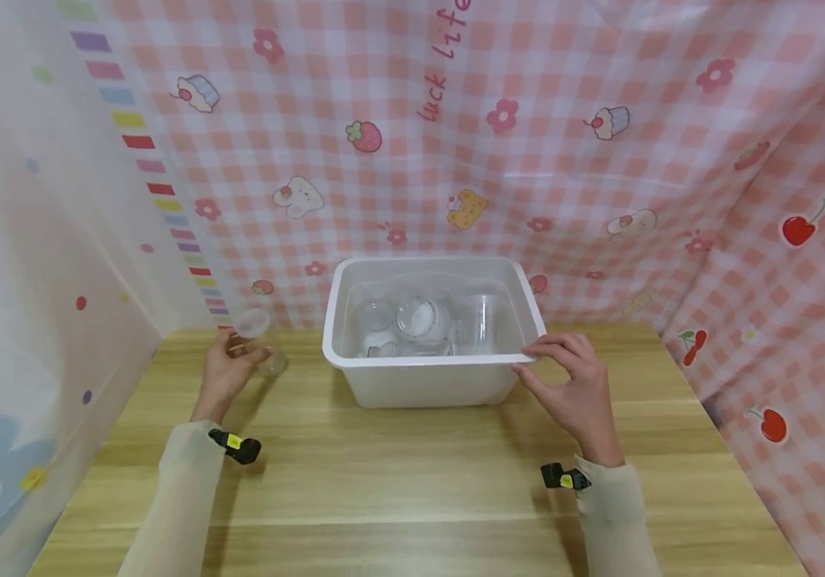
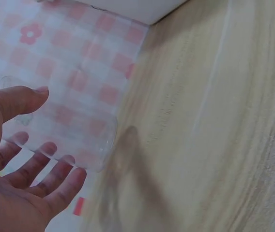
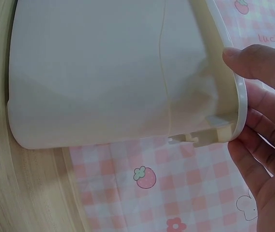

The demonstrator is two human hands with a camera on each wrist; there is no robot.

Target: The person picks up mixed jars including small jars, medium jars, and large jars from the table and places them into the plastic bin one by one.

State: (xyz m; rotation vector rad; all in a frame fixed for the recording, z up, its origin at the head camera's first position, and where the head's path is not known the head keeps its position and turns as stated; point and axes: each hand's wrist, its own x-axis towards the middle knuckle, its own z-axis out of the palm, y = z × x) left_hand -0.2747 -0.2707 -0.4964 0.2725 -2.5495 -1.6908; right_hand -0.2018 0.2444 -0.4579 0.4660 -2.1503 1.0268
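Note:
A clear plastic jar (image 1: 272,362) stands upright at the left of the table, near the back edge. My left hand (image 1: 231,365) is beside it, thumb and fingers spread around its side. In the left wrist view the see-through jar (image 2: 86,140) lies between the thumb and the fingertips; whether they touch it is hard to tell. My right hand (image 1: 573,385) pinches the front right corner of a white plastic bin (image 1: 427,385), thumb and fingers on its rim. Several clear containers (image 1: 416,316) are inside the bin.
The bin stands at the middle of the wooden table (image 1: 398,481), near its back edge. A pink checked cloth (image 1: 412,160) hangs behind and to the right. A pale printed sheet (image 1: 38,240) hangs on the left.

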